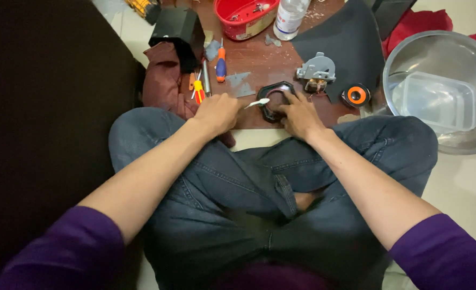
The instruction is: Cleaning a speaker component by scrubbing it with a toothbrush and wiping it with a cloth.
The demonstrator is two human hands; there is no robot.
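At the near edge of the wooden board (259,64), the right hand (300,115) presses the black ring part (277,99) flat so it stays steady, while the left hand (216,111) pinches a small white tool (257,102), perhaps a brush, against its rim.

The left hand (216,111) covers the handle of the small white tool (258,102), so only its pale tip shows, and the right hand (300,115) hides the near side of the black ring (277,91). The red tub (244,17), the plastic bottle (291,16) and the yellow tool (144,7) are cut off by the top edge, and what lies in the tub is too small to tell. The steel bowl (436,48) runs past the right edge, and the person's knees hide the near edge of the counter (259,59).
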